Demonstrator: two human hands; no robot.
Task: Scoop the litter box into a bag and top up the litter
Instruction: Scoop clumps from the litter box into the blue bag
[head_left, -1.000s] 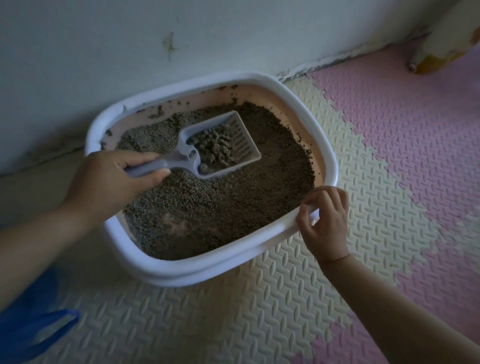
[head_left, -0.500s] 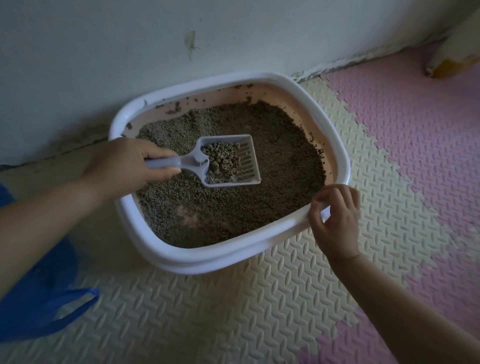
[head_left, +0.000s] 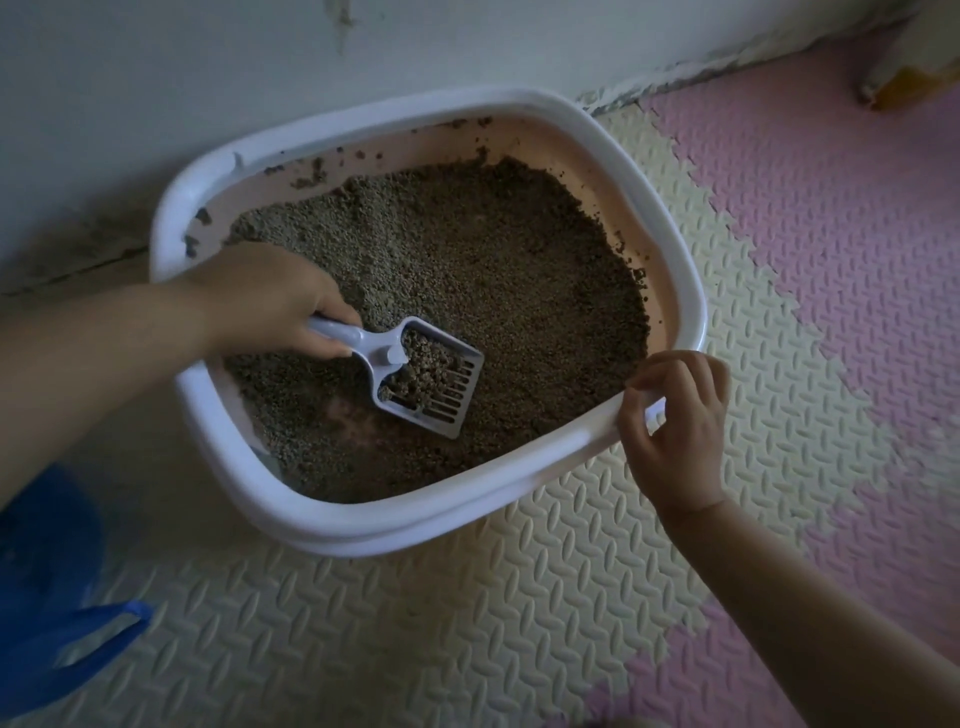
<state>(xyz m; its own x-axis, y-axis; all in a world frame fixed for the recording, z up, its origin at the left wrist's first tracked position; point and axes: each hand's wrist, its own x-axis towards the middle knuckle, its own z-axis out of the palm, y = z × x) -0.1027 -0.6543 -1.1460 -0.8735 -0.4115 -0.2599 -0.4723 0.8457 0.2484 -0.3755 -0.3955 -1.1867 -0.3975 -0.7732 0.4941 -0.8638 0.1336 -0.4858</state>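
Note:
A white-rimmed litter box (head_left: 395, 122) stands on the floor against the wall, holding grey-brown litter (head_left: 493, 270). My left hand (head_left: 265, 299) grips the handle of a pale slotted scoop (head_left: 441, 389), whose blade holds a small heap of litter clumps and points toward the near side of the box. My right hand (head_left: 675, 426) grips the box's near right rim, fingers curled over it. A blue plastic bag (head_left: 47, 587) lies at the lower left beside the box.
Cream and pink foam floor mats (head_left: 805, 260) surround the box. A grey wall (head_left: 208, 78) runs behind it. A yellowish object (head_left: 904, 78) sits at the top right corner by the wall.
My left hand has swung the scoop from the box's far middle toward the near side, blade now pointing down-right, some litter sifted out. My right hand stays on the rim.

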